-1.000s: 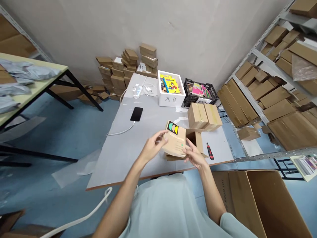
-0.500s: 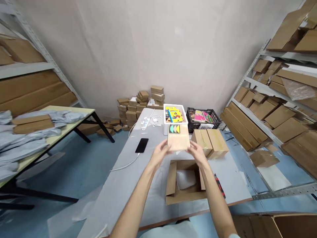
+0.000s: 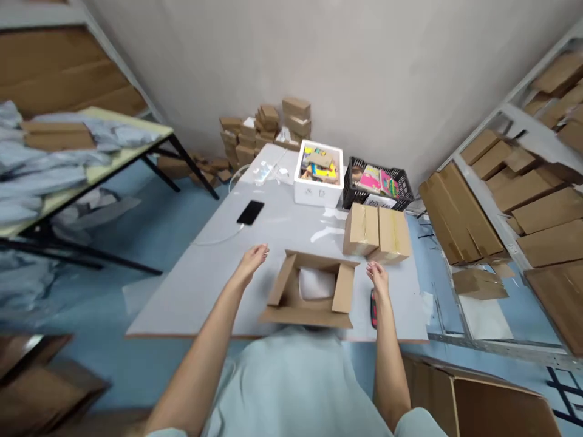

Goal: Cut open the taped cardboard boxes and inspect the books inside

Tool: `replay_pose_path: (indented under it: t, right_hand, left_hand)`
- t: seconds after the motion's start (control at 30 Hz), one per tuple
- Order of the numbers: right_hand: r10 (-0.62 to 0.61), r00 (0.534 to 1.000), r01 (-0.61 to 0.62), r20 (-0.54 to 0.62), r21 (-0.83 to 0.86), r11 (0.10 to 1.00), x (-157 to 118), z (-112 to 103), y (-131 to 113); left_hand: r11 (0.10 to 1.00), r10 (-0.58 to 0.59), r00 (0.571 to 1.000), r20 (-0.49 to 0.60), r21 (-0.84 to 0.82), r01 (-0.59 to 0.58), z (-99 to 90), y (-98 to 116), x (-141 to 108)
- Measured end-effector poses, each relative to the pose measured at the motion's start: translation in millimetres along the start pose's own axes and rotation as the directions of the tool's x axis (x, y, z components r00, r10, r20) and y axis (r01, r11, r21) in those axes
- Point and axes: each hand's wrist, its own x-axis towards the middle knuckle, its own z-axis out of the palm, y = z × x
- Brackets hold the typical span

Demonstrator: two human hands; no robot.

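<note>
On the table in front of me an open cardboard box [image 3: 279, 280] stands with its flaps spread and a whitish padded piece [image 3: 316, 284] inside. My left hand [image 3: 254, 261] hovers to the left of the box, open and holding nothing. To the right of it, my right hand [image 3: 379, 279] is also open and bare, near two closed cartons [image 3: 392, 233]. A red and black tool [image 3: 373, 308] lies beneath the right wrist, partly covered. In the white foam bin [image 3: 317, 193], a small tan piece [image 3: 320, 159] rests on colourful booklets.
Behind the cartons stands a black crate [image 3: 359, 197] with pink books. A phone [image 3: 250, 212] on a cable lies at the table's left. Small boxes [image 3: 296, 118] are stacked by the wall. Shelves of cartons rise at right; a large open carton [image 3: 430, 388] sits below.
The flat tan box with coloured half-circles has left both hands. My hands have drawn back and apart, to either side of the open box. The view has tilted down.
</note>
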Motion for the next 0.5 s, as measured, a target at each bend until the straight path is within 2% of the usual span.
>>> replay_pose_path:
  t: [0.07, 0.1, 0.17, 0.3, 0.4, 0.43, 0.5]
  right_hand:
    - [0.107, 0.994, -0.104, 0.023, -0.089, 0.991, -19, -38, 34]
    - [0.161, 0.986, -0.153, 0.053, -0.128, 0.98, -27, -49, 47]
    - [0.264, 0.953, -0.233, 0.149, -0.194, 0.953, -38, -57, 64]
    - [0.357, 0.868, -0.27, 0.346, -0.275, 0.923, -34, -42, 69]
    - [0.338, 0.84, -0.197, 0.424, -0.343, 0.918, -17, -24, 54]
    - [0.334, 0.82, -0.163, 0.464, -0.369, 0.915, -12, -18, 48]
    - [0.328, 0.754, -0.088, 0.57, -0.406, 0.909, -6, -3, 35]
  left_hand:
    - [0.987, -0.158, 0.986, 0.055, 0.031, 0.157, 0.3, -44, -16]
    - [0.977, -0.213, 0.973, 0.085, 0.039, 0.21, 1.1, -61, -25]
    - [0.962, -0.274, 0.952, 0.136, 0.039, 0.271, 3.4, -86, -41]
    - [0.961, -0.276, 0.952, 0.13, 0.021, 0.275, 7.6, -108, -67]
    - [0.971, -0.238, 0.971, 0.036, -0.003, 0.238, 3.4, -116, -84]
    - [0.976, -0.219, 0.976, -0.005, -0.019, 0.219, -0.8, -119, -91]
    - [0.984, -0.172, 0.979, -0.109, -0.062, 0.166, -13.5, -126, -107]
